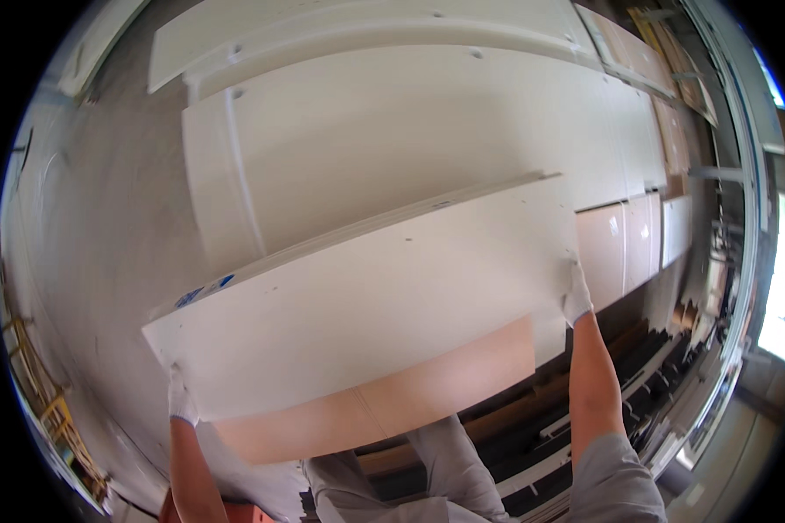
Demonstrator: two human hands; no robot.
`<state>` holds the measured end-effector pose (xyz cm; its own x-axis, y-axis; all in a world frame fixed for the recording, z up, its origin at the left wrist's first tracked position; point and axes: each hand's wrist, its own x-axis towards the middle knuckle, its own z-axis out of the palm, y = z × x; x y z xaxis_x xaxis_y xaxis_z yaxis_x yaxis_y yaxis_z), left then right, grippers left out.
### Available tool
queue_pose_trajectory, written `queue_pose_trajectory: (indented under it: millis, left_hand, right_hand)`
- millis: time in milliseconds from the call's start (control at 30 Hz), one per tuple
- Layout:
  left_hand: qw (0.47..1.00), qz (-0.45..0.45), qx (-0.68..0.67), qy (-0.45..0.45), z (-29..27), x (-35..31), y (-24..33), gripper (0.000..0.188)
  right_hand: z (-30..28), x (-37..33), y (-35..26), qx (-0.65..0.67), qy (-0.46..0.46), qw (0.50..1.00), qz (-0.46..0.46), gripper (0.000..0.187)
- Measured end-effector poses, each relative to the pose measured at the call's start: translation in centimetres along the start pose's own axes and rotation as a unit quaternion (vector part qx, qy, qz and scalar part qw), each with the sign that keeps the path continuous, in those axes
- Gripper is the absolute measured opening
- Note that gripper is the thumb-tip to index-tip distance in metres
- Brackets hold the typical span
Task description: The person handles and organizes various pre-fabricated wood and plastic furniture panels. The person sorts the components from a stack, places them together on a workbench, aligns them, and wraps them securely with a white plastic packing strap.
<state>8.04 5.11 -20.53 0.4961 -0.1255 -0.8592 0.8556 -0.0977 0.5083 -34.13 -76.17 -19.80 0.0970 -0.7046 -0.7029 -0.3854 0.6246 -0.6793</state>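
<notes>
A long white panel [366, 305] spans the space before my body, its right end farther from me than its left. My left hand [181, 397], in a white glove, grips its near left corner. The right short edge is held by my right hand [577, 296], also gloved in white; the fingers of both hands are partly hidden. Blue marks show on the panel's far edge side. From under its near edge sticks out a tan board [384, 397]; whether the two touch, I cannot tell. Beyond lies a larger pale panel [410, 122], which the held panel partly overlaps.
Another pale panel [366, 30] lies farther back. Brown cartons [619, 244] stand at the right. Dark and light long strips [576, 427] lie by my legs at the lower right. Grey floor [113, 192] stretches along the left, with a yellow frame [61, 427] at the far left.
</notes>
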Motion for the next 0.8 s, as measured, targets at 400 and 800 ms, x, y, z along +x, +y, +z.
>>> queue_pose_trajectory:
  millis: [400, 800]
  left_hand:
    - [0.977, 0.036, 0.167, 0.126, -3.7, 4.0, 0.2, 0.076]
    - [0.962, -0.014, 0.115, 0.246, -14.8, -24.8, -3.0, 0.066]
  right_hand:
    - [-3.9, -8.8, 3.2, 0.078, -0.061, 0.995, -0.031, 0.061]
    - [-7.7, -19.1, 2.4, -0.053, -0.091, 0.991, -0.077, 0.059]
